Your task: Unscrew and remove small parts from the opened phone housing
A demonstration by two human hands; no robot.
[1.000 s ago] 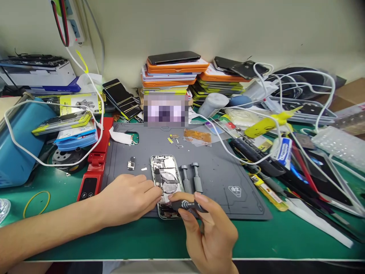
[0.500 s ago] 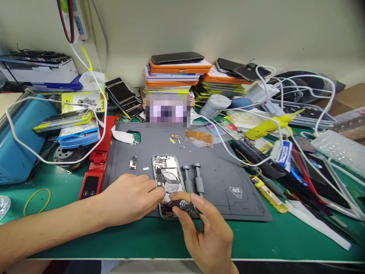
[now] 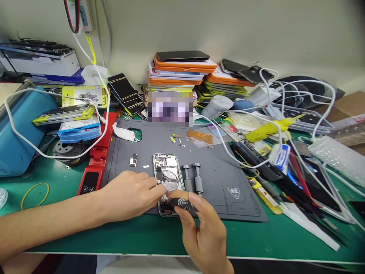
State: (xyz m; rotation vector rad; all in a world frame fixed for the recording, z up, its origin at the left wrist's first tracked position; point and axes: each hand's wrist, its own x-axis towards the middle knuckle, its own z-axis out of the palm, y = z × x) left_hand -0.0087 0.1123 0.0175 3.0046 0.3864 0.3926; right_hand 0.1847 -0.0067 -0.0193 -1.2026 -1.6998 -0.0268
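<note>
An opened smartphone (image 3: 172, 173) lies on the grey mat (image 3: 159, 137), its inner parts and a round silvery disc showing. My left hand (image 3: 135, 196) rests over the phone's lower left edge. Its fingers are curled and closed at the phone's interior; what they pinch, if anything, is hidden. Between the thumb and fingers of my right hand (image 3: 203, 224) is a dark grey screwdriver (image 3: 182, 204), held low over the phone's bottom end. The screwdriver's tip cannot be made out. Two more grey screwdrivers, one here (image 3: 197, 178), lie right of the phone.
Small phone parts (image 3: 133, 160) and tiny metal pieces (image 3: 178, 137) are on the mat. A red device (image 3: 92, 171) borders it on the left. Stacked orange boxes (image 3: 182, 68) stand behind. White cables, a yellow bottle (image 3: 264, 131) and assorted tools crowd the right side.
The camera view has shifted slightly. Both hands stay at the phone, with the right hand's screwdriver turned or tilted a little.
</note>
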